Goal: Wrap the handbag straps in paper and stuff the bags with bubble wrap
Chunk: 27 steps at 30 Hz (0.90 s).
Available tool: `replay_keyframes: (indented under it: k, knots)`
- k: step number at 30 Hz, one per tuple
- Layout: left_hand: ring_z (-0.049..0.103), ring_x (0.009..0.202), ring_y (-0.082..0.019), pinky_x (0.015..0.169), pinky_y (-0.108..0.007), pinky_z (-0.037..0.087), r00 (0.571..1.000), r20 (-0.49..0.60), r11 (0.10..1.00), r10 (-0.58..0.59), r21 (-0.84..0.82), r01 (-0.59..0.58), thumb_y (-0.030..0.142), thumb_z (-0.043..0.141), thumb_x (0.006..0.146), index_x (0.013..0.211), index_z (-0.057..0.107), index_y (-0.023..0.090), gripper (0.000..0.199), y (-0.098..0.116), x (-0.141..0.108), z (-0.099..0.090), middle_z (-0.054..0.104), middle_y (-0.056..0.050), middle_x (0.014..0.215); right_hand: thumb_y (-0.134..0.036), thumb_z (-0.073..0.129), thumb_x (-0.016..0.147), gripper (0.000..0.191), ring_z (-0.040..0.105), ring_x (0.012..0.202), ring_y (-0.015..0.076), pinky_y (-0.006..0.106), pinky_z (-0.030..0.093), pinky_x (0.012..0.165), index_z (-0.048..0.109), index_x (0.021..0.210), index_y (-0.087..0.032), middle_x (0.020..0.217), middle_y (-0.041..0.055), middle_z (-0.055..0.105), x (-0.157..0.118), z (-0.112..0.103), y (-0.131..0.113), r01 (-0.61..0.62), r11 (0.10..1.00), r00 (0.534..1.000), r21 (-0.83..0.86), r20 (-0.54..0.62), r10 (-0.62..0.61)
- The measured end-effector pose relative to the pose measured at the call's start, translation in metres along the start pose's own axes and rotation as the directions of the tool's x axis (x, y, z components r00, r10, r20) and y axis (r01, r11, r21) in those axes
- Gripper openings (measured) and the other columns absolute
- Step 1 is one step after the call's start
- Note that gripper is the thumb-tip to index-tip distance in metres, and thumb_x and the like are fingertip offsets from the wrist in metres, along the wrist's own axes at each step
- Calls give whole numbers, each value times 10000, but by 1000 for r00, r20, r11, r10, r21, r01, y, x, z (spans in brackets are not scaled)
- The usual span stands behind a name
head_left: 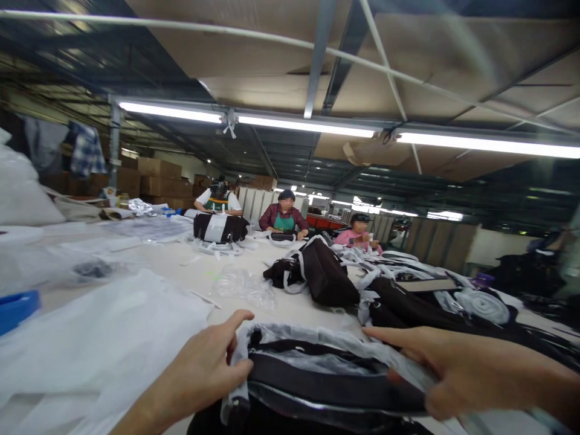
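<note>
In front of me lies a black zippered bag, its mouth parted and clear plastic showing inside. A silver zipper runs along its near side, and pale wrapping covers a strap along the far rim. My left hand grips the bag's left end, thumb over the rim and index finger raised; its other fingers are mostly hidden. At the right end, my right hand is slightly blurred. Its index finger stretches over the far rim while the other fingers curl at the bag's edge.
White sheets cover the table's left, near a blue object. Black bags with pale-wrapped straps pile up ahead and right. Crumpled clear plastic lies mid-table. Several people sit across the table, one behind a black bag.
</note>
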State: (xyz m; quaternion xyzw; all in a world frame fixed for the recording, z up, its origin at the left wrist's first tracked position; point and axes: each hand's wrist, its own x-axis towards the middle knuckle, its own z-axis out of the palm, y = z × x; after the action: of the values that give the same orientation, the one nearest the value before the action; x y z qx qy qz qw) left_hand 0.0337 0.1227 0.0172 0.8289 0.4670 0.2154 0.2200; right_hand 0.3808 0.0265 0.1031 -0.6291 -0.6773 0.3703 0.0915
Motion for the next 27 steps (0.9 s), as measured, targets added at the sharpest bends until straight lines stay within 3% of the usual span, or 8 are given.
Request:
replay_keyframes:
  k: [3, 6, 9, 11, 14, 19, 22, 27]
  knots:
    - [622, 885, -235, 744, -286, 367, 998, 34, 998, 44, 43, -46, 399, 542, 816, 1056, 702, 271, 316, 4, 2, 1, 698, -12, 905, -234, 800, 647, 726, 699, 614, 166, 144, 450, 380, 568, 1332, -163, 944, 87, 732, -3, -7, 10, -84, 996, 996, 34, 41, 82]
    - [606, 799, -206, 698, -277, 350, 995, 52, 996, 91, -29, -89, 473, 463, 892, 738, 649, 226, 346, 4, 4, 1, 668, 4, 784, -515, 728, 788, 628, 747, 846, 226, 206, 574, 559, 598, 1251, -111, 1002, 157, 743, -9, -7, 15, 73, 890, 979, 450, 138, -150]
    - [540, 716, -178, 654, -265, 348, 992, -64, 976, 105, -182, -115, 508, 399, 919, 667, 504, 211, 404, -1, 3, 1, 555, 22, 692, -547, 665, 836, 489, 763, 811, 264, 276, 605, 542, 699, 1049, -108, 965, 173, 759, -2, 3, 13, 16, 749, 958, 662, 204, -201]
    - [495, 690, -171, 630, -261, 342, 984, -160, 961, 75, -252, -114, 523, 412, 905, 673, 468, 215, 390, -5, 2, 3, 497, 28, 673, -394, 706, 812, 300, 759, 720, 208, 182, 544, 465, 746, 898, -110, 933, 148, 769, 16, 15, 7, -11, 763, 933, 647, 281, -225]
    - [445, 631, -160, 583, -257, 317, 967, -256, 949, 13, -303, -93, 467, 485, 853, 698, 471, 220, 291, -13, -2, 9, 444, 42, 632, -249, 723, 770, 191, 724, 690, 97, 77, 421, 438, 769, 906, -122, 991, 112, 765, 57, 36, -12, 147, 821, 884, 551, 300, -359]
    - [405, 607, -139, 579, -244, 325, 917, -394, 879, -59, -455, -139, 368, 514, 818, 738, 478, 220, 172, -18, -12, 18, 397, 52, 636, -325, 697, 796, 255, 699, 868, 153, 171, 494, 568, 752, 960, -137, 1091, 110, 743, 129, 67, -56, 495, 756, 803, 428, 108, -586]
    - [380, 607, -133, 572, -237, 315, 885, -445, 812, -141, -563, -154, 394, 538, 818, 835, 494, 224, 176, -19, -16, 20, 368, 61, 652, -301, 586, 886, 234, 694, 958, 173, 255, 527, 773, 753, 957, -152, 1155, 111, 731, 168, 83, -77, 709, 688, 688, 155, 62, -723]
    - [390, 607, -124, 560, -230, 323, 880, -429, 714, -201, -680, -168, 411, 585, 811, 926, 466, 232, 243, -26, -19, 15, 422, 64, 681, -382, 671, 839, 270, 680, 864, 194, 318, 487, 896, 722, 1003, -172, 977, 82, 747, 207, 108, -93, 890, 370, 419, -267, 158, -894]
